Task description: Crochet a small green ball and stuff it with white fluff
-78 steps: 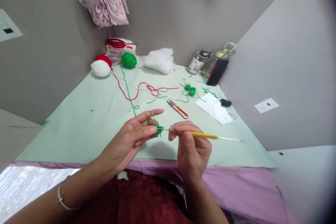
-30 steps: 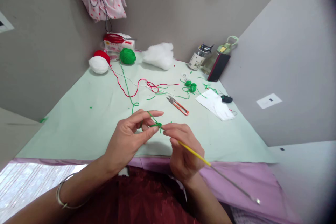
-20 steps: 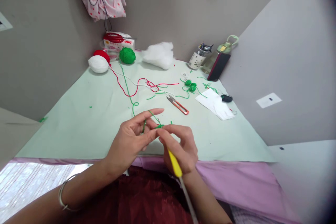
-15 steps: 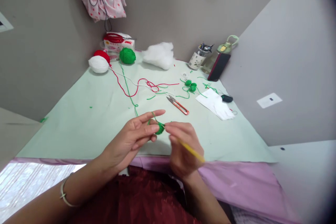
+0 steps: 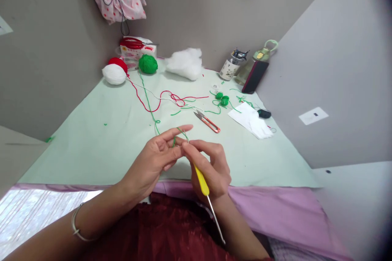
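Right hand [image 5: 212,169] has fingers closed round the yellow-handled metal crochet hook [image 5: 201,181], tip against thin green yarn strand [image 5: 174,142] over index finger of left hand [image 5: 154,153] (pinch hidden, can't tell); slack tension could slip yarn off.

A pale green table [image 5: 92,151] is carrying a white yarn ball [image 5: 114,75] and a green yarn ball [image 5: 148,64] at far left. White stuffing [image 5: 186,64] is lying far centre, orange snips [image 5: 209,123] mid-table; a patterned cup [image 5: 228,69] is standing far right.
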`<state>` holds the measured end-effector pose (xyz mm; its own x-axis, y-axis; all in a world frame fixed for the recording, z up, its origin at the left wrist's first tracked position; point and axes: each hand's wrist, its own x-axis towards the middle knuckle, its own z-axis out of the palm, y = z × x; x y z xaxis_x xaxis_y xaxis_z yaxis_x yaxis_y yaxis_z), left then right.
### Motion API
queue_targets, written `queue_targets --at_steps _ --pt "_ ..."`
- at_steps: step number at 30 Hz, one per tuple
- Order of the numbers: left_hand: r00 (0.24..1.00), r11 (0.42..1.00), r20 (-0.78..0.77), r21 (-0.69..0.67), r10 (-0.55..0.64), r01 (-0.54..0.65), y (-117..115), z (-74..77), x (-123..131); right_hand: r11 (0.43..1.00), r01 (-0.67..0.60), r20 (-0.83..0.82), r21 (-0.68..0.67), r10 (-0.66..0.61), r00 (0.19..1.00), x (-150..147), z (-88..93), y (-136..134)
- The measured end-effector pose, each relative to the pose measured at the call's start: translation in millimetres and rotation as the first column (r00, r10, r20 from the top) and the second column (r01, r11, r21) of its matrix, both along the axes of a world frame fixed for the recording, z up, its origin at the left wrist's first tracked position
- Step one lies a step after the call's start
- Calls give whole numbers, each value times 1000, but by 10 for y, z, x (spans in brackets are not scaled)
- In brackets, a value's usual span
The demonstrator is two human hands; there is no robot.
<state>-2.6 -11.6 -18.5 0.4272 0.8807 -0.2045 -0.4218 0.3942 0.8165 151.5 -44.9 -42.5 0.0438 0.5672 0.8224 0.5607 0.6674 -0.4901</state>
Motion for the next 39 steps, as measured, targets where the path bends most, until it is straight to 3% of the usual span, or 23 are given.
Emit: queue_targets --at_steps 3,6,8,12,18,20,23,29,33,36,39 --pt "992 988 110 -129 -65 80 45 10 -20 996 -59 -182 -70 46 982 49 27 19" --pt "994 995 107 -98 -23 34 52 26 -28 962 -215 -468 -169 114 876 79 67 61" --pt "999 1000 41 -14 -3 3 31 28 -20 929 -299 -511 -217 153 846 77 69 82" --pt "997 990 -68 138 40 -31 -11 10 -10 898 -350 -544 -268 159 824 71 27 102" --pt "988 987 -142 160 56 -33 1 -13 -35 835 -490 -706 -252 187 683 96 35 110" --pt "986 984 -156 173 65 -38 3 -21 -42 839 -480 -689 -255 191 700 94 60 89" --pt "974 971 -202 233 101 -53 -6 -35 -56 882 -392 -582 -259 182 793 89 94 37" --pt "936 924 -282 370 211 -97 -29 -20 -57 967 -182 -207 -176 145 968 81 99 -31" --pt "866 809 -321 569 384 -148 -63 -39 -29 997 -78 42 -15 78 996 52 49 -22" --pt "815 691 -305 706 493 -153 -85 -76 -7 996 -43 95 83 35 995 30 -3 -6" --pt "801 621 -269 768 536 -157 -92 -105 6 986 -52 124 159 32 992 15 -51 12"
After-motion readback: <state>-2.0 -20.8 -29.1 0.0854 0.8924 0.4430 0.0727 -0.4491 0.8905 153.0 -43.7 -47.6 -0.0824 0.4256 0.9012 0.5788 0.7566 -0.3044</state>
